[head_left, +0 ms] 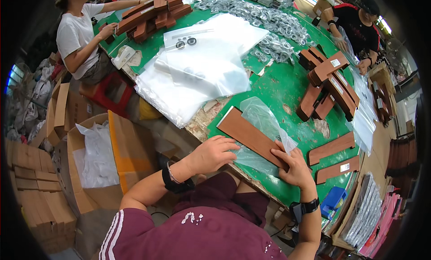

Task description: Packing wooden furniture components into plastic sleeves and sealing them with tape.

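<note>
A reddish-brown wooden board (251,135) with a pale far end lies aslant over a clear plastic bag (262,109) at the near edge of the green table. My right hand (292,165) grips the board's near right end, with bag film beside its fingers. To the left of the board is my left hand (213,155), its fingers loosely bent and apart. Its fingertips come close to the board's side and the film; whether they touch the film I cannot tell.
Two similar boards (331,148) lie to the right, below a stack of brown pieces (330,83). Flat clear bags (206,58) cover the middle left. Grey rings (274,24) are heaped beyond. A blue holder (334,200) sits at the right edge; an open carton (94,157) stands left. Two people work across the table.
</note>
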A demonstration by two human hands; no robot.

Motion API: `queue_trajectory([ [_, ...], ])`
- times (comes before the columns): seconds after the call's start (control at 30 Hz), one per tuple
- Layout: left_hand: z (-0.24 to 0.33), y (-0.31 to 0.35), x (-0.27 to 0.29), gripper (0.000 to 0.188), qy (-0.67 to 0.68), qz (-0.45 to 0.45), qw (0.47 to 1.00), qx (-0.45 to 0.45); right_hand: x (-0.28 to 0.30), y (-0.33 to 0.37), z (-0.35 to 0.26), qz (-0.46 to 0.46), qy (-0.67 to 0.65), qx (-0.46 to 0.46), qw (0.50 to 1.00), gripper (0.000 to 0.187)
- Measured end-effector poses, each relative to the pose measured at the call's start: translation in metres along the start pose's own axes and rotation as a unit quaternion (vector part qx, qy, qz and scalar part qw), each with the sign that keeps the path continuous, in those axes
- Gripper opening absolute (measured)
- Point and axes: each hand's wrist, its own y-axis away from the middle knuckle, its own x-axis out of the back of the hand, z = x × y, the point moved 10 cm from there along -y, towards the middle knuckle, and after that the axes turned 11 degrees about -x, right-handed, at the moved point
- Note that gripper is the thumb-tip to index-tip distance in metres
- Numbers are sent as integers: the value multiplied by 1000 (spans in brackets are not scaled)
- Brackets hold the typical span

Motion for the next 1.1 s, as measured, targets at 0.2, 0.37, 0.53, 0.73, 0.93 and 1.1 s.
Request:
queue_trajectory([
  [0.2, -6, 3, 9, 13, 42, 51, 997, 47, -6, 2, 4, -37, -19, -18, 999, 66],
  [0.37, 7, -27, 23, 12, -80, 104, 991, 18, 0, 1, -15, -42, -15, -11, 999, 61],
  [0.53, 7, -42, -5, 16, -124, 53, 991, -5, 32, -20, -8, 69, -105, -76, 989, 46],
  [0.73, -13, -41, -13, 19, -93, 44, 994, 38, 78, -56, -67, 420, 261, -22, 869, 27],
  [0.93, -11, -35, -9, 19, -111, 59, 992, 24, 41, -67, 67, 238, -21, -251, 938, 17],
  [1.1, -16, -25, -1, 15, -83, 91, 991, 53, 33, -61, 86, 195, 67, -264, 942, 17],
])
